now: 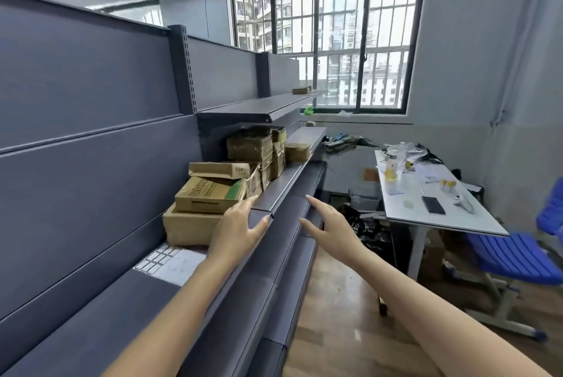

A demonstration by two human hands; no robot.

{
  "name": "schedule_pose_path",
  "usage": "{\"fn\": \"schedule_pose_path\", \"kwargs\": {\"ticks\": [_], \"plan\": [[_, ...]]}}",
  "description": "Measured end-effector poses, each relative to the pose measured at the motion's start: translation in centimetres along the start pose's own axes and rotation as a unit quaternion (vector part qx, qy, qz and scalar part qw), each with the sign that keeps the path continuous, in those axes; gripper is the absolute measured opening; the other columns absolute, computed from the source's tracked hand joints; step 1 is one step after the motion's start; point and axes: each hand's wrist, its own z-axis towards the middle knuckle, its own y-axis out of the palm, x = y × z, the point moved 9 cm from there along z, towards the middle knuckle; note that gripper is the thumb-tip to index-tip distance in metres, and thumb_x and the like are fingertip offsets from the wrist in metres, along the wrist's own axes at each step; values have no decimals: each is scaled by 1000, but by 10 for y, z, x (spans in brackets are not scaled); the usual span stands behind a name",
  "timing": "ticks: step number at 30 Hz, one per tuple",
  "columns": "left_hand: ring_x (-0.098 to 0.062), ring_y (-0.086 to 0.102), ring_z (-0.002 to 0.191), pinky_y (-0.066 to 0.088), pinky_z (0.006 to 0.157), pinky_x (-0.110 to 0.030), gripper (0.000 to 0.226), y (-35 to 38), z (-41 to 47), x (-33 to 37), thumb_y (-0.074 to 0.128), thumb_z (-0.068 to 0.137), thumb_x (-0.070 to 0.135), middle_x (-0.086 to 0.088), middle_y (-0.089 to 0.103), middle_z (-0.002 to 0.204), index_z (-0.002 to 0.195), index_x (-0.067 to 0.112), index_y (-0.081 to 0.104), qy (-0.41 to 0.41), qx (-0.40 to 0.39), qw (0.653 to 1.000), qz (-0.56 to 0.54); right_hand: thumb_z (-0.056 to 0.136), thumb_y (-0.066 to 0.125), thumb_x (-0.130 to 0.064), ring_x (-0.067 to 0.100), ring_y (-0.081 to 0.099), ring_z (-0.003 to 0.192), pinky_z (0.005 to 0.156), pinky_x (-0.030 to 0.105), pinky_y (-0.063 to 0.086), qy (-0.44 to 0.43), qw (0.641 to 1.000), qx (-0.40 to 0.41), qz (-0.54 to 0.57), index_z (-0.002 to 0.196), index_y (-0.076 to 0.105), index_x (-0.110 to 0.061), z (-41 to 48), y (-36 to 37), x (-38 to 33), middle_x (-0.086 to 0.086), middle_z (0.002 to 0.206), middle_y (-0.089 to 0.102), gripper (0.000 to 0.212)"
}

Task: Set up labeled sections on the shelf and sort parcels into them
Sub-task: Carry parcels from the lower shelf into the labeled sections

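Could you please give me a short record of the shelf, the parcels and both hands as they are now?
Shelf: grey metal, several tiers
Parcels: cardboard, stacked on one tier
Left hand: open, at the nearest parcels, contact unclear
Right hand: open, in the air off the shelf edge
White sheet: gridded, flat on the tier, nearer than the parcels

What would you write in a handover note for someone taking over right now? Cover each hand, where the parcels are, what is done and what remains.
Left hand: open, fingertips at the green-patched parcel.
Right hand: open, holding nothing, out past the middle shelf edge.
Parcels: bunched on that shelf; one small parcel on the upper shelf.
White gridded sheet, perhaps labels, lies before the stack.
Done: no section labels visible.
Left: mark sections, sort parcels.
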Motion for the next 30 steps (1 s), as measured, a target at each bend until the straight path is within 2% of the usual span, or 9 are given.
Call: {"fn": "schedule_pose_path", "kwargs": {"ticks": [3,9,12,17,21,25,30], "plan": [[-19,42,131,36,105,-33,57,23,37,-8,58,90,37,-3,47,142,141,15,41,-3,-2,1000,5,94,54,-33,12,33,136,106,19,24,9,1000,-1,1,146,31,-20,36,-1,31,0,148,37,59],[-19,44,129,38,103,-33,55,68,114,-40,58,91,35,-3,48,141,140,16,42,-34,9,999,23,94,53,-33,13,37,133,105,22,28,10,999,-35,27,146,30,-23,127,17,89,-1,147,39,58],[-19,46,126,39,101,-32,54,84,153,-59,59,90,34,-3,50,139,139,15,43,-68,35,996,37,94,53,-35,14,35,135,108,28,31,-12,997,-60,43,146,29,-25,182,34,111,-1,147,38,58],[-19,40,131,36,105,-34,55,106,218,-97,57,91,35,-2,45,143,141,18,41,-149,89,984,50,94,53,-35,17,42,128,103,25,35,-75,987,-125,60,147,28,-24,279,66,138,-1,145,39,59],[-17,38,132,35,104,-31,55,115,258,-116,56,92,36,-1,43,144,141,20,39,-213,135,965,65,94,53,-33,13,36,133,101,17,27,-138,972,-181,62,147,28,-22,345,88,150,-1,146,40,60],[-16,37,133,34,105,-31,55,112,278,-130,56,91,37,0,41,145,141,19,39,-253,169,946,110,94,54,-34,16,37,133,106,26,31,-171,955,-227,85,147,28,-21,396,114,151,3,146,40,61],[-17,35,135,31,108,-33,58,100,281,-152,57,91,39,-1,40,146,142,19,38,-312,179,922,145,93,55,-36,14,45,121,101,26,36,-212,932,-276,101,147,27,-22,427,155,135,4,147,39,62]]}}
